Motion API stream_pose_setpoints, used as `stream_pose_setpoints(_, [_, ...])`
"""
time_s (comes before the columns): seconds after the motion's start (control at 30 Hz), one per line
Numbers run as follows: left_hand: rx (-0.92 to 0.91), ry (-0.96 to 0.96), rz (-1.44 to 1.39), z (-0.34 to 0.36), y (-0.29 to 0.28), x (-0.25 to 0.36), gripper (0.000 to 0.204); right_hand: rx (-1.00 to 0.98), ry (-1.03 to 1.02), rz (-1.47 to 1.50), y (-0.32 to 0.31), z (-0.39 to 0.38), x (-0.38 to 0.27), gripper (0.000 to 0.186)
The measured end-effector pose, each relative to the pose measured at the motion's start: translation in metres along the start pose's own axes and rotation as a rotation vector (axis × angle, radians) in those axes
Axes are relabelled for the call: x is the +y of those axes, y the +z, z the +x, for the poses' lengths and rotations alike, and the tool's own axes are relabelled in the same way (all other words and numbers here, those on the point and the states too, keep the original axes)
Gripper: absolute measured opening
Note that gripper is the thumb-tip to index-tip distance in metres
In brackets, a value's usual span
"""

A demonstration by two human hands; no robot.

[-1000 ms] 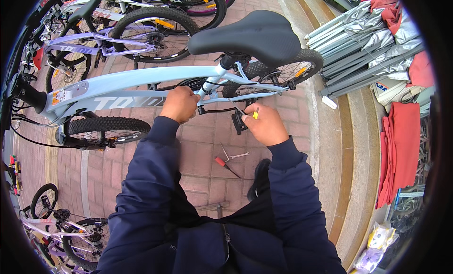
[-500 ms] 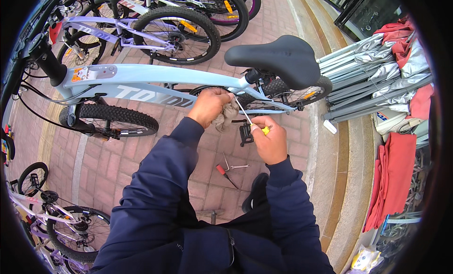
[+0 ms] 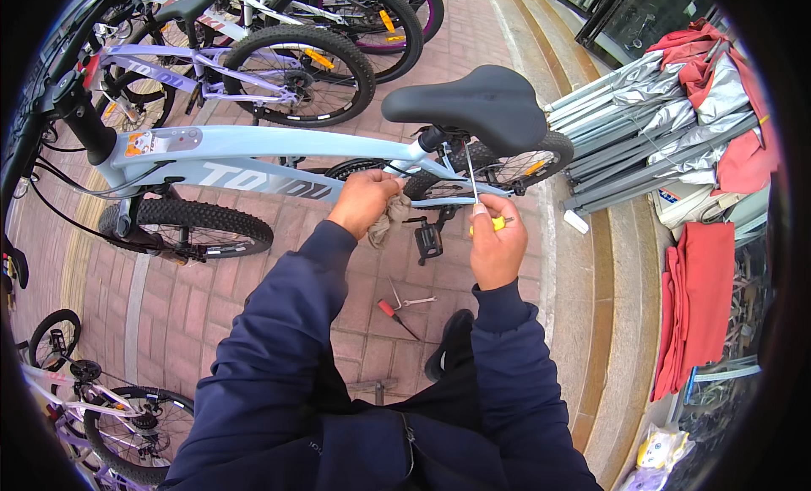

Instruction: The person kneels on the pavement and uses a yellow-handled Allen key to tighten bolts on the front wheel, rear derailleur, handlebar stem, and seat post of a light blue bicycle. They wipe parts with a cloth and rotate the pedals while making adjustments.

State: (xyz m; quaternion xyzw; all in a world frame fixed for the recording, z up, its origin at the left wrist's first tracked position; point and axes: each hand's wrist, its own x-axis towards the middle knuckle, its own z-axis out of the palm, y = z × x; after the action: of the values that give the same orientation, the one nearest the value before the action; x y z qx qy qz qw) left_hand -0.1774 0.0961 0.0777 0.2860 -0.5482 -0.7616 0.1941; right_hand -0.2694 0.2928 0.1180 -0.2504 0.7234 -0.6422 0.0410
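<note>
A light blue bicycle [image 3: 253,143] stands across in front of me, its black saddle [image 3: 473,106] at the right. My left hand [image 3: 363,202] is closed on a crumpled grey-beige rag [image 3: 390,220], close to the frame near the chainring. In my right hand [image 3: 498,242] is a screwdriver [image 3: 470,171] with a yellow handle and a long thin shaft. Its shaft points up and away, with the tip near the underside of the saddle; whether it touches anything I cannot tell. A black pedal [image 3: 428,239] hangs between my hands.
On the brick paving lie a red-handled screwdriver [image 3: 395,316] and a wrench [image 3: 418,302], near my shoe [image 3: 450,343]. More bicycles stand behind, including a purple one [image 3: 152,58], and at lower left [image 3: 139,436]. Folded canopy frames [image 3: 650,144] and red cloth [image 3: 697,305] rest by the curved steps [image 3: 591,322].
My right hand has moved right with the screwdriver, and its tip has left the rag at my left hand and now points toward the saddle. The whole view has shifted slightly.
</note>
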Motion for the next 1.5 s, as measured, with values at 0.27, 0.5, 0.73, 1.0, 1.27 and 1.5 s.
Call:
stream_pose_setpoints(0.27, [-0.018,0.012,0.023,0.002,0.002,-0.003,0.018,0.045,-0.044,-0.005,-0.004,-0.006,-0.007,0.014])
stream_pose_setpoints(0.5, [0.003,0.016,0.049,0.004,0.008,-0.002,0.018,0.043,-0.128,-0.061,0.002,0.000,0.000,0.011])
stream_pose_setpoints(0.73, [-0.017,-0.020,0.009,0.007,0.009,-0.006,0.017,0.102,-0.062,-0.033,0.000,0.010,-0.007,0.013])
stream_pose_setpoints(1.0, [-0.162,-0.149,-0.481,0.006,0.014,-0.001,0.042,0.015,-0.132,-0.074,0.000,0.002,-0.005,0.012])
stream_pose_setpoints(1.27, [-0.196,0.083,-0.914,0.011,0.040,0.019,0.065,0.018,-0.116,-0.071,-0.022,-0.002,-0.011,0.010])
stream_pose_setpoints(1.5, [-0.156,0.203,-0.977,0.022,0.053,0.016,0.066,-0.116,-0.085,-0.089,-0.034,-0.006,-0.013,0.009])
